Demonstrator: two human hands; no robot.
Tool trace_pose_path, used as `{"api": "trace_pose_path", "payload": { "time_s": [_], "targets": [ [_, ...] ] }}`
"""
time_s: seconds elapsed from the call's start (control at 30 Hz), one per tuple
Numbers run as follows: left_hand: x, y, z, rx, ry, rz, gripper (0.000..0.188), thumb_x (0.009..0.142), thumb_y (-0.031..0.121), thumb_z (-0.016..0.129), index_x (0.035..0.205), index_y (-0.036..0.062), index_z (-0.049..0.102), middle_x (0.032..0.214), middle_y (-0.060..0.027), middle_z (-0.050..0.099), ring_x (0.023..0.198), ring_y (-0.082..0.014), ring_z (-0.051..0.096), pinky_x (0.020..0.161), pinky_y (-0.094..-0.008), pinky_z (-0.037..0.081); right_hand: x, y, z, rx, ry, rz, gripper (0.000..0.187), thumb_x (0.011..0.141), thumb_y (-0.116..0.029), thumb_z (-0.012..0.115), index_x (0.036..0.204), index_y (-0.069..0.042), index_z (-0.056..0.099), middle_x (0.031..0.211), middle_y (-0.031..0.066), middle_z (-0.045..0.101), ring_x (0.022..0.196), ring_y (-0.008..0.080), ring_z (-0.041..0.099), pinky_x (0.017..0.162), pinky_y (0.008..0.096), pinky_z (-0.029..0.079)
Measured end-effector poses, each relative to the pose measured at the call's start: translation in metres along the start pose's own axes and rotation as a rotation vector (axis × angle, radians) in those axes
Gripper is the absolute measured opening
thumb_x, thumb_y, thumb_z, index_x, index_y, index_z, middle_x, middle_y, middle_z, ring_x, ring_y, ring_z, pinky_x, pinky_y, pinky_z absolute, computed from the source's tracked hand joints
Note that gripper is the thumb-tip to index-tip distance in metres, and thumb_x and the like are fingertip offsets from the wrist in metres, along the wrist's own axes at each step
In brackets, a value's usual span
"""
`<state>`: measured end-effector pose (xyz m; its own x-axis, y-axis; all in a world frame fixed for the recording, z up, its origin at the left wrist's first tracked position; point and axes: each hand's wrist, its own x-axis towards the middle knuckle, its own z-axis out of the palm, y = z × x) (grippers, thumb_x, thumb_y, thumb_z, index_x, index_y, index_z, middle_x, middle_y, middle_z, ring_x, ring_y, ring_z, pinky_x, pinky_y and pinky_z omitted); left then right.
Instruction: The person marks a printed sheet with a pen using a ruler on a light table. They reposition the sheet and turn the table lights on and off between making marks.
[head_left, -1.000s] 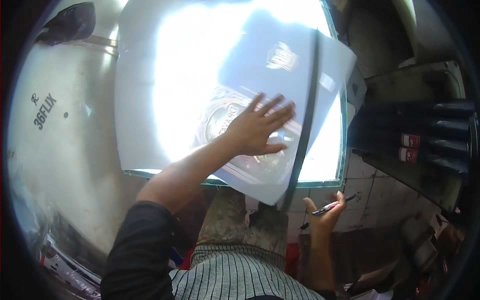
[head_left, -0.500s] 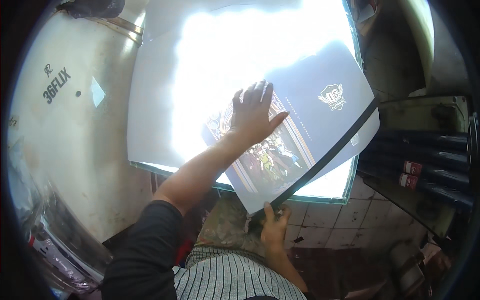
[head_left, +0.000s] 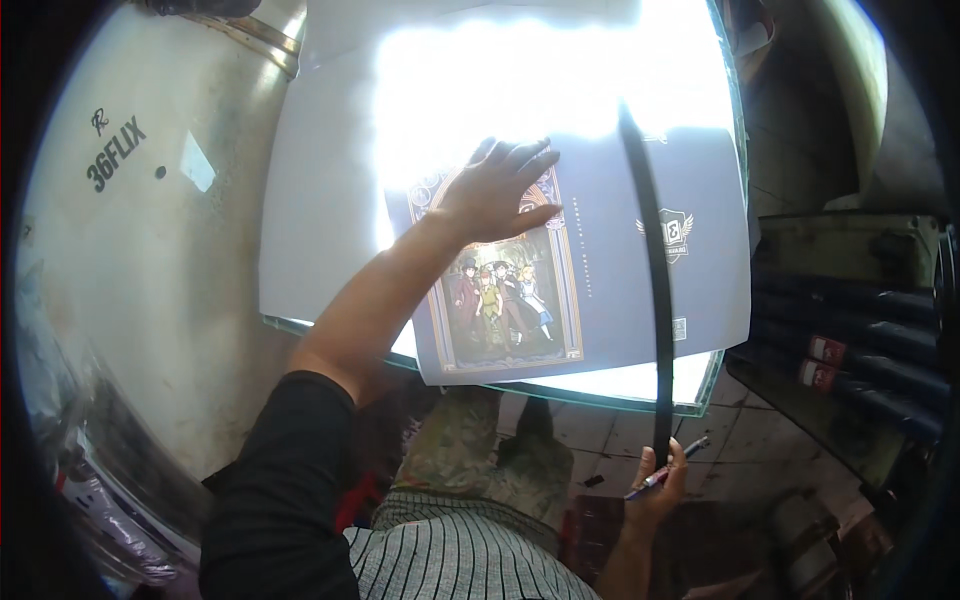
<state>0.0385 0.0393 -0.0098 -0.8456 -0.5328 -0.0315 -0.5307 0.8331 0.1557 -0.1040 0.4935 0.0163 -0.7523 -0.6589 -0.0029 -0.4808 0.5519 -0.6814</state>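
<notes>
A large printed sheet [head_left: 620, 300] in dark blue, with an ornate framed picture of cartoon figures and a crest, lies on a brightly lit glass-topped table [head_left: 600, 384]. My left hand [head_left: 500, 190] rests on it with fingers spread, over the upper part of the framed picture. A long thin black strip [head_left: 658, 290], like a straightedge, runs nearly upright across the sheet over the crest. My right hand [head_left: 657, 490] grips its near end beyond the table edge. A slim pen [head_left: 696, 448] also sits between those fingers. Glare washes out the sheet's far part.
Beneath the print lies a larger pale sheet [head_left: 315, 220]. To the left stands a pale board [head_left: 140, 270] with dark lettering, with plastic-wrapped material [head_left: 120, 500] near it. Dark blue rolls [head_left: 860, 340] lie at the right, beside a tiled floor [head_left: 720, 425].
The printed sheet has turned clockwise under my left hand. My right hand has moved right, swinging the black strip off the sheet's near edge to nearly upright across it. The pen now shows.
</notes>
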Motion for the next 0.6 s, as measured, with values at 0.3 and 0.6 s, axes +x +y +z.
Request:
{"api": "trace_pose_path", "payload": {
  "time_s": [0.3, 0.6],
  "targets": [
    [0.01, 0.006, 0.002, -0.105, 0.128, -0.111, 0.068, 0.1, 0.051, 0.05, 0.15, 0.0082, 0.038, 0.15, -0.0167, 0.043, 0.145, -0.0336, 0.034, 0.123, -0.0554, 0.021, -0.008, -0.031, 0.047, 0.06, -0.126, -0.114, 0.037, 0.09, -0.008, 0.075, 0.124, 0.0, 0.064, 0.106, 0.0197, 0.07, 0.09, 0.0324, 0.071, 0.079, 0.0395, 0.056],
    [0.008, 0.005, 0.0, -0.032, 0.134, -0.098, 0.077, 0.098, 0.063, 0.048, 0.15, 0.0066, 0.04, 0.157, -0.0193, 0.037, 0.148, -0.0351, 0.032, 0.124, -0.0533, 0.018, -0.001, -0.027, 0.055, 0.024, -0.081, -0.227, 0.038, 0.089, -0.01, 0.075, 0.125, 0.0, 0.064, 0.09, 0.0208, 0.068, 0.074, 0.035, 0.07, 0.062, 0.0412, 0.054]
  ]
}}
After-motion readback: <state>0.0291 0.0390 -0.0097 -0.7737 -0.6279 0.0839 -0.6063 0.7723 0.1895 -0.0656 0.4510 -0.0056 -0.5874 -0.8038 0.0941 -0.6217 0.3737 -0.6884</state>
